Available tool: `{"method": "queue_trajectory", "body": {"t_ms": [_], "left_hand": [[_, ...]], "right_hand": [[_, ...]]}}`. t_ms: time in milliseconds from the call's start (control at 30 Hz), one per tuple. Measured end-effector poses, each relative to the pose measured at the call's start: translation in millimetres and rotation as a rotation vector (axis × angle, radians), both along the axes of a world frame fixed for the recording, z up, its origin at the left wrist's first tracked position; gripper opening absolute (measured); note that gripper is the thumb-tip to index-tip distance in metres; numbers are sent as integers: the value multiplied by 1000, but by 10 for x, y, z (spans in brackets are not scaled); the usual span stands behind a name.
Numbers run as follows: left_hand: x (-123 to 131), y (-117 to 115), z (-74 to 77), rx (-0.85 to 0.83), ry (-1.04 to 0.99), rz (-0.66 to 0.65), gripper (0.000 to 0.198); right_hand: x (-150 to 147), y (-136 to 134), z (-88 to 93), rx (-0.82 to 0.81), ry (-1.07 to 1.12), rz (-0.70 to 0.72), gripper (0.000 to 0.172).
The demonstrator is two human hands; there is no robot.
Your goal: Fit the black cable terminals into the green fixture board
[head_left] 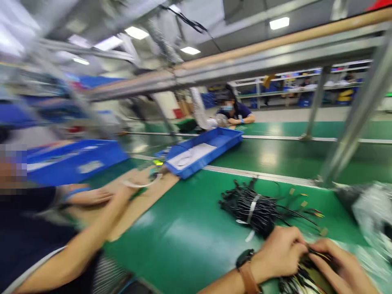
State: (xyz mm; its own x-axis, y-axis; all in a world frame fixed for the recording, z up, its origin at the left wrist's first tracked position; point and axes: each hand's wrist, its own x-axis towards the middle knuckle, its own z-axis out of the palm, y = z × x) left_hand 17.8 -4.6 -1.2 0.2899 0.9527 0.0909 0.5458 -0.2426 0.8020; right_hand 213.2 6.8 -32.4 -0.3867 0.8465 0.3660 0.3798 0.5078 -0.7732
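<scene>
At the lower right my left hand (280, 251), with a watch on its wrist, pinches thin dark cables (301, 277). Close beside it my right hand (339, 261) has its thumb and fingers closed on the same cables. Their loose ends, some light and some yellowish, hang below both hands. Just beyond the left hand lies a bundle of black cables (251, 206), bound with a white tie. Several thin leads with coloured tips and small tags spread from its right side. The picture is somewhat blurred.
Clear plastic bags (372, 216) lie at the right edge. A blue tray (208, 151) with white paper stands further back. To the left a co-worker's arms (104, 216) rest over a brown board (147, 200). A metal post (352, 110) rises from the green table (171, 228). Another person sits beyond.
</scene>
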Motion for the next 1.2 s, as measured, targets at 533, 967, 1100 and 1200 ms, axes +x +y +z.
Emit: {"method": "queue_trajectory", "body": {"t_ms": [533, 967, 1100, 1200], "left_hand": [[1, 103, -72, -5, -82, -46, 18], [-31, 115, -20, 16, 15, -93, 19], [-11, 118, -48, 28, 20, -81, 19], [-23, 127, -31, 20, -9, -93, 21]], "right_hand": [[-39, 0, 146, -56, 25, 105, 11], [2, 8, 116, -57, 33, 115, 15], [-36, 17, 108, -84, 50, 114, 14], [-38, 27, 153, -94, 56, 105, 14]]}}
